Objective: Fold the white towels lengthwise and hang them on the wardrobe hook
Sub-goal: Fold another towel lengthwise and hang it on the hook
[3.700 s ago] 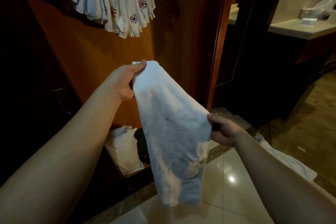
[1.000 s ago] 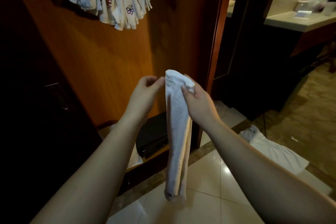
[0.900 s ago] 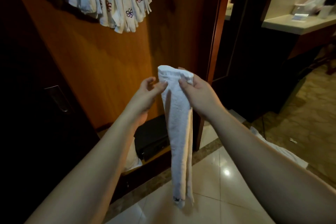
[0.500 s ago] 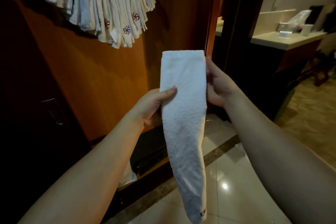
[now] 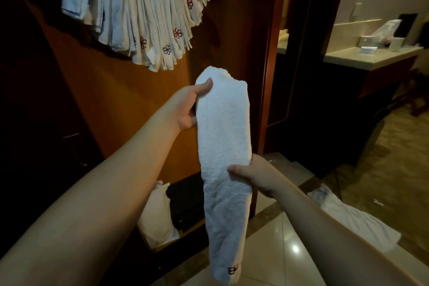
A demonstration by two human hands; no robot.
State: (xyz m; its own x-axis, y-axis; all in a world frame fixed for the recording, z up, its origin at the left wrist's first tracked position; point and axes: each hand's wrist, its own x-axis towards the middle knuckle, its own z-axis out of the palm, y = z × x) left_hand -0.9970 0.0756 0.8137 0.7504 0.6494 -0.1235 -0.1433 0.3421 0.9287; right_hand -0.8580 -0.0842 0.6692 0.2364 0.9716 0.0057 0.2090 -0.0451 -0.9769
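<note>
A white towel [image 5: 224,137], folded into a long narrow strip, hangs upright in front of me. My left hand [image 5: 188,107] pinches its top left corner, thumb on the front. My right hand [image 5: 257,175] grips the strip about halfway down from the right side, thumb across the front. The lower end dangles free with a dark logo near the hem. Several folded white towels [image 5: 144,11] with flower emblems hang in a bunch above left, against the wooden wardrobe panel [image 5: 116,100]. The hook itself is hidden by them.
A white bag [image 5: 157,216] and a dark box [image 5: 185,202] sit in the wardrobe's bottom. Another white towel [image 5: 352,220] lies on the tiled floor at the right. A vanity counter [image 5: 371,58] stands at the far right behind a dark door frame.
My right hand slid from the towel's top edge down to its middle. My left hand moved up to the top corner. The strip hangs a little lower in view.
</note>
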